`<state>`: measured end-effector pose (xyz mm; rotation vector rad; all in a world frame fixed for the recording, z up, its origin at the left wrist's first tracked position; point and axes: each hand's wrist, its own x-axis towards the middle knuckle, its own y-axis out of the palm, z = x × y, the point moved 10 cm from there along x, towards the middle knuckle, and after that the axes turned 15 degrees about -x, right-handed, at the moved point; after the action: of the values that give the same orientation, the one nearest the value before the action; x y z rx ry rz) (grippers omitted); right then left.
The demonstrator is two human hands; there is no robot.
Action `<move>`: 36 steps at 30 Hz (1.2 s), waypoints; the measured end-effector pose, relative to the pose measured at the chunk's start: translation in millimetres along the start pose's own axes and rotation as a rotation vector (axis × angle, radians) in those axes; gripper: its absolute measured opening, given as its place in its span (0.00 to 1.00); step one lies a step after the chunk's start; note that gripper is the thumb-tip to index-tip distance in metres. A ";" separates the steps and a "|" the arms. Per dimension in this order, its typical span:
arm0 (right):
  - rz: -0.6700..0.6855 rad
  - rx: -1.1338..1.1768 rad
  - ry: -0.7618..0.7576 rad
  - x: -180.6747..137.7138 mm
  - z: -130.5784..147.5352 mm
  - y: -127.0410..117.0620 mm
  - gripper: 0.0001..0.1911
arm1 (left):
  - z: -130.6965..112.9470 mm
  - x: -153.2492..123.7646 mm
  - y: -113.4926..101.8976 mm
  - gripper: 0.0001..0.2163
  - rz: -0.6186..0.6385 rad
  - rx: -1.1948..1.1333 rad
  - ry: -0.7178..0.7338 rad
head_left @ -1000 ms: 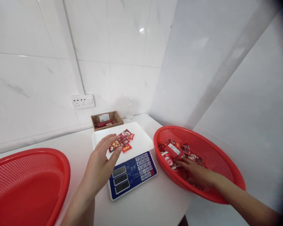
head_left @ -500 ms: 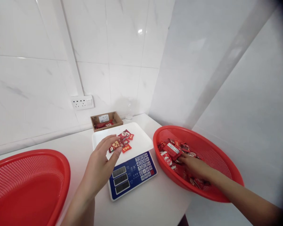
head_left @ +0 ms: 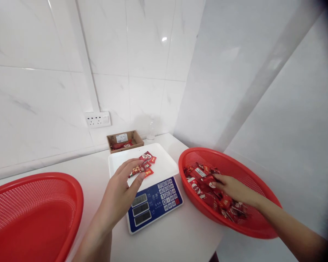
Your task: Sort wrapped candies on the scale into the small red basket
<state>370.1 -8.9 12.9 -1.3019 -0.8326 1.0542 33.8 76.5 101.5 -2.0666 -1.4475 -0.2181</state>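
Observation:
Several small red snack packets (head_left: 145, 156) lie in a cluster on the white pan (head_left: 164, 156) of a digital scale. My left hand (head_left: 125, 182) is over the near left side of that cluster, its fingers and thumb apart around a dark red packet (head_left: 137, 170) and partly covering it. At the right, my right hand (head_left: 232, 187) is inside a red plastic basket (head_left: 243, 174), pinching a red snack packet (head_left: 208, 180) by its edge above the pile. More red packets (head_left: 210, 200) of mixed sizes fill the basket's bottom under this hand.
The scale's blue panel (head_left: 155, 205) with keypad and displays faces me. A second red basket (head_left: 78, 203) stands at the left. Behind the scale are a small cardboard box (head_left: 138, 140) holding red packets and a clear plastic container (head_left: 151, 133). A wall socket (head_left: 97, 119) is above.
My right hand has risen slightly out of the pile, with a red snack packet now in its fingers. My left hand stays over the packets on the scale, a bit lower.

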 end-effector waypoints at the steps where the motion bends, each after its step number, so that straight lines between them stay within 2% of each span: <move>1: 0.015 0.084 -0.010 -3.3 7.7 -3.5 0.14 | 1.1 -0.1 2.3 0.13 0.010 -0.008 -0.012; 4: 0.081 0.483 -0.023 -17.5 40.3 -11.4 0.15 | 3.5 -2.2 17.3 0.13 0.088 -0.071 -0.036; 6: 0.084 0.671 -0.080 -27.8 70.7 -18.2 0.15 | 3.6 -5.1 31.5 0.14 0.156 -0.136 -0.044; 9: 0.118 0.834 -0.238 -39.5 121.0 -18.2 0.15 | 1.8 -9.6 50.6 0.15 0.241 -0.256 -0.076; 11: 0.150 0.906 -0.342 -42.9 149.7 -11.6 0.14 | -1.9 -11.9 59.6 0.12 0.295 -0.326 -0.093; 14: 0.166 1.014 -0.401 -40.3 175.6 1.0 0.16 | -4.2 -11.4 58.4 0.11 0.282 -0.360 -0.114; 19: 0.235 1.186 -0.368 -34.7 194.9 19.5 0.17 | 11.3 -6.6 39.8 0.13 0.106 -0.453 -0.194; 22: 0.253 1.323 -0.345 -33.8 198.4 23.2 0.11 | 21.0 -4.7 32.6 0.12 0.010 -0.551 -0.223; 26: 0.254 1.601 -0.324 -30.2 198.1 22.9 0.06 | 24.7 -3.5 28.4 0.13 -0.048 -0.619 -0.232; 28: 0.210 1.705 -0.291 -26.6 194.3 22.0 0.06 | 24.5 -3.7 29.6 0.13 -0.042 -0.637 -0.235; 31: 0.073 1.745 -0.221 -22.6 184.9 20.9 0.11 | 24.4 -4.8 34.7 0.13 -0.015 -0.646 -0.234; 34: -0.060 1.654 -0.200 -23.0 180.2 19.6 0.16 | 23.2 -6.5 40.4 0.13 0.018 -0.642 -0.222; 36: -0.095 1.525 -0.179 -23.9 181.1 21.2 0.16 | 20.5 -7.9 44.1 0.13 0.051 -0.626 -0.215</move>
<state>190.2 29.4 14.9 0.1263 -0.0358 1.2700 66.3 71.7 64.7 -2.6912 -1.5893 -0.4915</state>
